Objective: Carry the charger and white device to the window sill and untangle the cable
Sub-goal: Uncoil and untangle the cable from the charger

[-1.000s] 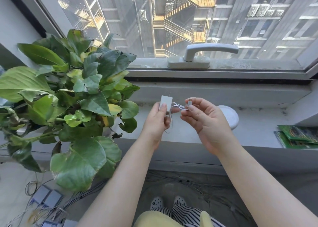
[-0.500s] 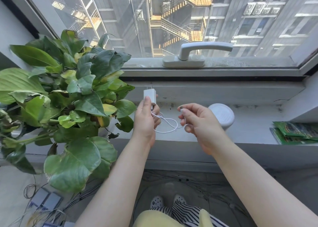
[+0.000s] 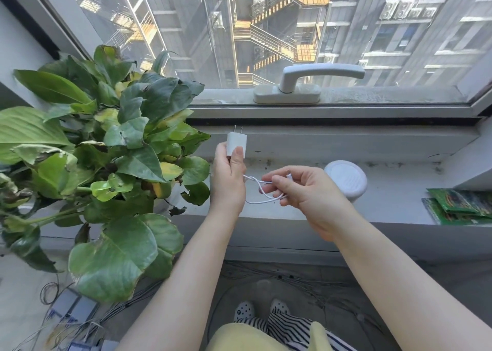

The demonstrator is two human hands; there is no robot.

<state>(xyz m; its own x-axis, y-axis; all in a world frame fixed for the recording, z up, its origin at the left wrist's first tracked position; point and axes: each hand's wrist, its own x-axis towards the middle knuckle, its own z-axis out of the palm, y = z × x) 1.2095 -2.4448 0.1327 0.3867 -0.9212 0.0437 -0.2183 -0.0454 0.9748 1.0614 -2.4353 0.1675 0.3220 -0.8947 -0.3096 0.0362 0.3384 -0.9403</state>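
Observation:
My left hand (image 3: pixel 228 180) holds a small white charger (image 3: pixel 236 144) upright above the window sill (image 3: pixel 394 204), its two prongs pointing up. A thin white cable (image 3: pixel 259 191) runs from under the charger and hangs in crossed loops between my hands. My right hand (image 3: pixel 306 193) pinches the cable near its plug end, with loops hanging below the fingers. The round white device (image 3: pixel 346 179) lies flat on the sill just behind and right of my right hand, partly hidden by it.
A large leafy potted plant (image 3: pixel 111 164) fills the sill's left part, close to my left hand. Green packets (image 3: pixel 463 204) lie at the sill's right end. A window handle (image 3: pixel 300 84) sits on the frame behind. Cables and boxes (image 3: pixel 72 313) lie on the floor below.
My hands have drawn apart. The left hand carried the charger leftward, and the cable, bunched between the hands before, now hangs in looser loops.

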